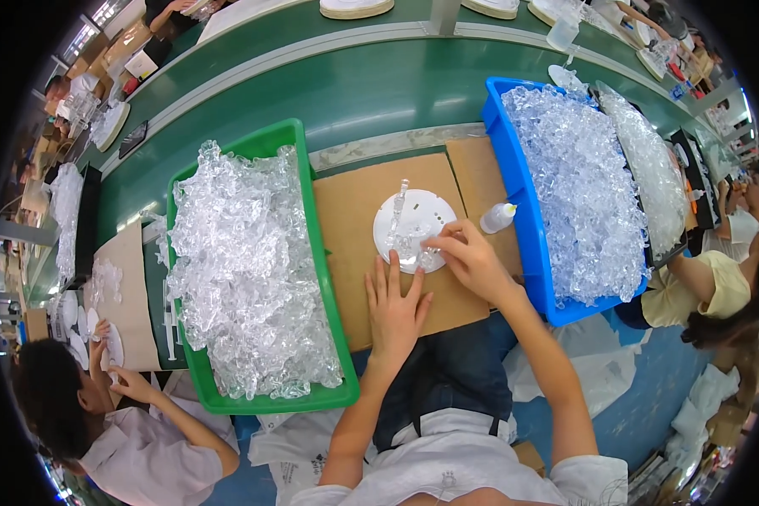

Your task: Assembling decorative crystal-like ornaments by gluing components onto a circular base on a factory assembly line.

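Note:
A white round disc (433, 209) lies on the brown cardboard (346, 244) in front of me. Several clear plastic pieces rest on it, among them a long, knobbed clear piece (399, 207) pointing away from me. At the disc's near right side my right hand (478, 263) pinches a small clear plastic piece (427, 255) between thumb and fingers. My left hand (396, 312) lies with its fingers spread, fingertips at the near edge of the disc. A small white squeeze bottle (497, 218) with a yellow tip lies just right of the disc.
To the left stands a green bin (314, 244) heaped with clear plastic pieces; to the right, a similarly full blue bin (524, 202). Behind them runs the green bench (379, 88). A co-worker (135, 422) sits at the lower left, handling white discs. More people work around the edges.

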A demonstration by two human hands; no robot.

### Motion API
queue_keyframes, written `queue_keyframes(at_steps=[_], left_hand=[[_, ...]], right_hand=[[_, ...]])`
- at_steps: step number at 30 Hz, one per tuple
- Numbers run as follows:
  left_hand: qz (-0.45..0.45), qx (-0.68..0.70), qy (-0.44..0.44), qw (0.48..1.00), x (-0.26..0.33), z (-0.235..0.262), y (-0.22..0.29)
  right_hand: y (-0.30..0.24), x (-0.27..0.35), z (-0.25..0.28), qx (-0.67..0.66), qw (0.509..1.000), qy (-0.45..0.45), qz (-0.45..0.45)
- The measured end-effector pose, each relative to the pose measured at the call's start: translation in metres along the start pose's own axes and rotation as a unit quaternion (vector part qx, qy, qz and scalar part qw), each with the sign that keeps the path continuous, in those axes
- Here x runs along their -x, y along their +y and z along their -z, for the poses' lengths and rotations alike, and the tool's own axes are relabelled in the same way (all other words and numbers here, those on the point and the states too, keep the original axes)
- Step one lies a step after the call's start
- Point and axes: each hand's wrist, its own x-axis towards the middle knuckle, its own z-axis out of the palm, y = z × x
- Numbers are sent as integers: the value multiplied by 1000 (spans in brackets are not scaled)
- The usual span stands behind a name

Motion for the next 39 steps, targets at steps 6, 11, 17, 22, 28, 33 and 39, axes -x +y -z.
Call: queue_keyframes(at_steps=[6, 11, 17, 22, 28, 33, 39], left_hand=[[-3, 12, -4, 1000, -1, 1, -2], [4, 39, -1, 999, -1, 1, -3], [15, 34, -17, 999, -5, 6, 5], [10, 2, -3, 1000, -2, 5, 0], [1, -3, -5, 1000, -2, 2, 0], [3, 4, -5, 1000, -5, 2, 2], [12, 1, -19, 1000, -1, 4, 0]], right_hand=[[-1, -5, 5, 117, 993, -32, 8], [-9, -3, -2, 174, 983, -27, -50], [-8, -9, 11, 176, 980, -76, -50], [-28, 22, 8, 91, 990, 99, -45], [-1, 41, -19, 68, 918, 309, -238], [15, 17, -2, 11, 899, 342, -272], [-45, 84, -2, -9, 940, 205, -272]])
